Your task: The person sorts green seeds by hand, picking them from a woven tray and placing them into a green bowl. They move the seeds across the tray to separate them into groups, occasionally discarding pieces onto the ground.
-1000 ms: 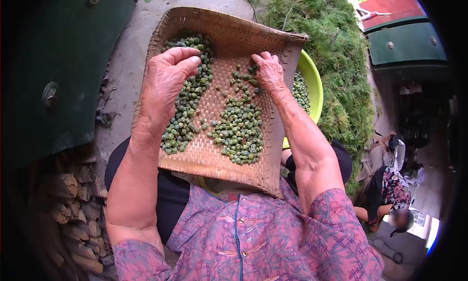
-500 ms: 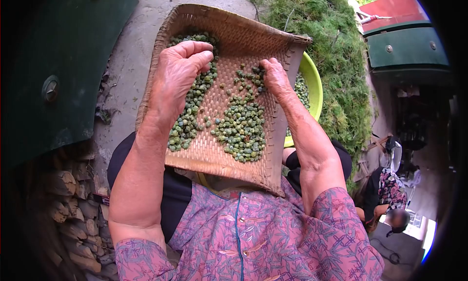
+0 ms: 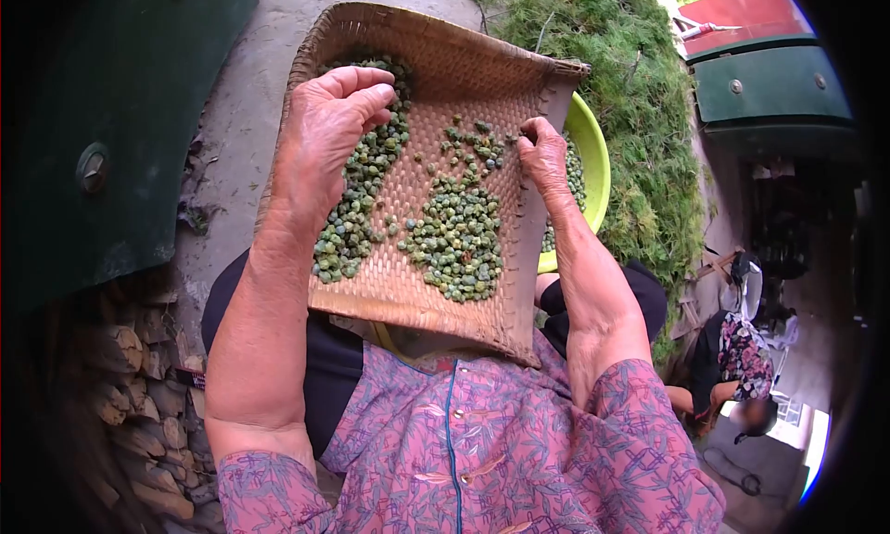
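Note:
A woven winnowing basket (image 3: pixel 464 47) rests tilted on my lap. Small knobbly green fruits, like cypress cones, lie in it as a long heap (image 3: pixel 375 168) on the left and a rounder heap (image 3: pixel 454 242) on the right. My left hand (image 3: pixel 338 131) hovers over the upper part of the left heap, thumb and fingers pinched; what they hold, if anything, is hidden. Near the basket's right edge is my right hand (image 3: pixel 545 158), its fingertips pinched above the strip beside the scattered fruits (image 3: pixel 473 149). Whatever is between those fingertips is too small to make out.
A yellow-green basin (image 3: pixel 598 168) with more green fruits stands under the basket's right side. Beyond it lie cut green branches (image 3: pixel 640 154). Firewood (image 3: pixel 139 376) is stacked at lower left, below a dark green panel (image 3: pixel 102 117). Another person (image 3: pixel 742 358) is at far right.
My right hand has moved right, from the scattered fruits to the basket's right edge. My left hand has shifted slightly left and up over the left heap, still pinched.

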